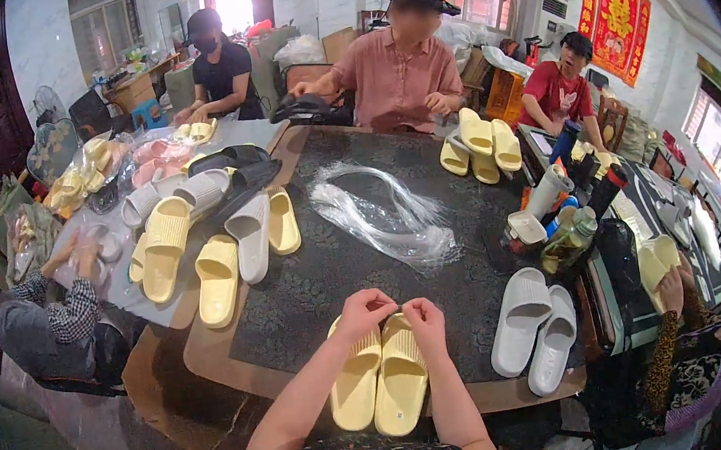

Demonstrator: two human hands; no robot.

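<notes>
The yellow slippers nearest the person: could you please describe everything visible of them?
These foam-like slippers with ribbed straps lie side by side, soles down, toes away, at the table's near edge. The right footbed bears a small mark. The left hand and right hand meet over the toes; contact is unclear.

White glare at back window [232,0], edges bowed

Upper right of the frame: a red wall hanging [615,18], with one large gold character at its centre and smaller gold characters along its sides. Lower centre: a yellow slipper [400,382], with a small mark [400,415] at its heel, too small to read.
</notes>
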